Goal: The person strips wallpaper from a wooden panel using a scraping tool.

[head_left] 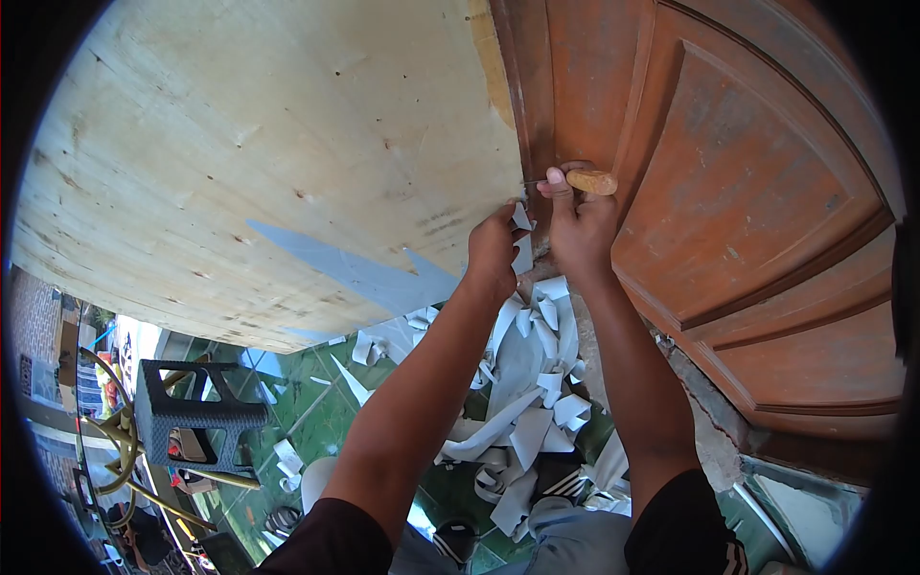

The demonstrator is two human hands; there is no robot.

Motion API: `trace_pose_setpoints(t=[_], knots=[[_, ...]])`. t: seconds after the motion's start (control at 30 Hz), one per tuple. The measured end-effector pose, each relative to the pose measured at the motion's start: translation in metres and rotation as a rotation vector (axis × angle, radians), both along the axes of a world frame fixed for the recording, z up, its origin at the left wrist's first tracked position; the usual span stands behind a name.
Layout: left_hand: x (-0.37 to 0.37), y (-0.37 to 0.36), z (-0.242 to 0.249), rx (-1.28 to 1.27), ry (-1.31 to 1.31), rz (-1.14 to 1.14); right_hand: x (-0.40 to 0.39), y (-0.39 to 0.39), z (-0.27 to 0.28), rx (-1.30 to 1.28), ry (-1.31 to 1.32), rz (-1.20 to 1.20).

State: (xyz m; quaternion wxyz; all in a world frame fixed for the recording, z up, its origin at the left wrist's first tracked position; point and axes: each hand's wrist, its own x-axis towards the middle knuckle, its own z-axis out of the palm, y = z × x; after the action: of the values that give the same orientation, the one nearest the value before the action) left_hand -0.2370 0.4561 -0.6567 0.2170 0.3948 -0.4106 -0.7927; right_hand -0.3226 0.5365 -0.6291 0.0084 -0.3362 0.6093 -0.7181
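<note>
My right hand (583,228) is closed around a tool with a short wooden handle (592,182). Its thin metal shaft points left at the edge of a pale wooden board (287,144). Just below the tool's tip, my left hand (493,251) has its fingers bent at the board's edge. They pinch a strip of grey-white sheet (522,251), partly hidden by the hand. A jagged patch of the same grey layer (355,270) still sticks to the lower part of the board.
A reddish-brown panelled wooden door (757,192) stands close on the right. Curled sheet scraps (522,374) are heaped around my feet on green tiles (311,412). A dark plastic stool (196,407) is at the lower left, beside yellowish curved tubing (125,450).
</note>
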Motion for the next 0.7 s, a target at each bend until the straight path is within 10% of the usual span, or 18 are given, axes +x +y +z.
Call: trace_pose_setpoints(t=[0.7], knots=[[-0.022, 0.005, 0.002, 0.312, 0.138, 0.066, -0.021, 0.025, 0.011, -0.22, -0.085, -0.057]])
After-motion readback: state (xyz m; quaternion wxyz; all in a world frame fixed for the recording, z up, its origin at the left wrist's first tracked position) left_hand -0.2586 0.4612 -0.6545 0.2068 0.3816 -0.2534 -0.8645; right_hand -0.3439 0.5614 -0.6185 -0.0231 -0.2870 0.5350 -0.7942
